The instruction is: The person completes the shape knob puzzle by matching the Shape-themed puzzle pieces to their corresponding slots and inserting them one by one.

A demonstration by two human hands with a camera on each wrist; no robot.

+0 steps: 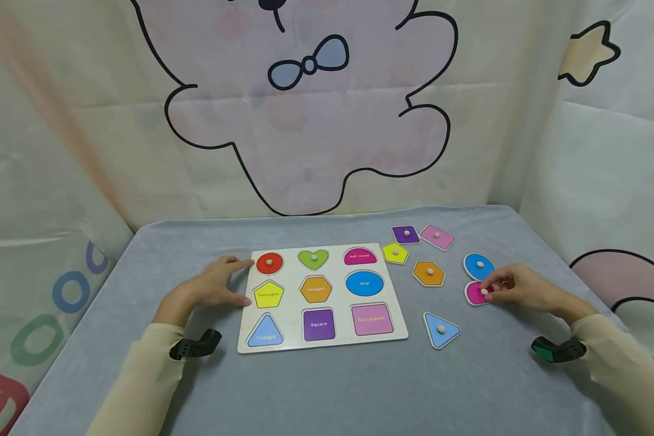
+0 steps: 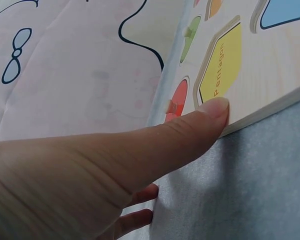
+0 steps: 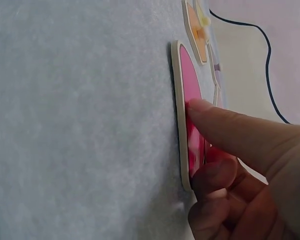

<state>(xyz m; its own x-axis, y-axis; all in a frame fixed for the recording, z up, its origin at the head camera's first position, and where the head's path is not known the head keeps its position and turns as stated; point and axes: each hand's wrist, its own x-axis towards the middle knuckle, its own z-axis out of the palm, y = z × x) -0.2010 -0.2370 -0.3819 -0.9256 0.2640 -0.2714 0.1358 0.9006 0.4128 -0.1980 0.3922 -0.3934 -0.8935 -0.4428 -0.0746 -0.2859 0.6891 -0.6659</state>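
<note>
A white shape puzzle board (image 1: 292,348) lies on the table, with the red circle (image 1: 269,263) and green heart (image 1: 313,259) pieces in their recesses. My left hand (image 1: 209,284) rests at its left edge, thumb on the rim near the yellow Pentagon recess (image 2: 222,62). To the right of the board, my right hand (image 1: 518,290) pinches the magenta half-round piece (image 1: 474,293) by its small knob. That piece (image 3: 191,80) appears to lie on the cloth, partly covered by the fingers. Just behind it is the blue oval piece (image 1: 476,266).
Other knobbed pieces lie right of the board: orange hexagon (image 1: 426,275), yellow pentagon (image 1: 395,254), purple square (image 1: 405,237), pink rectangle (image 1: 438,240) and blue triangle (image 1: 436,337). Grey cloth (image 1: 327,393) covers the table. A printed curtain (image 1: 305,133) hangs behind.
</note>
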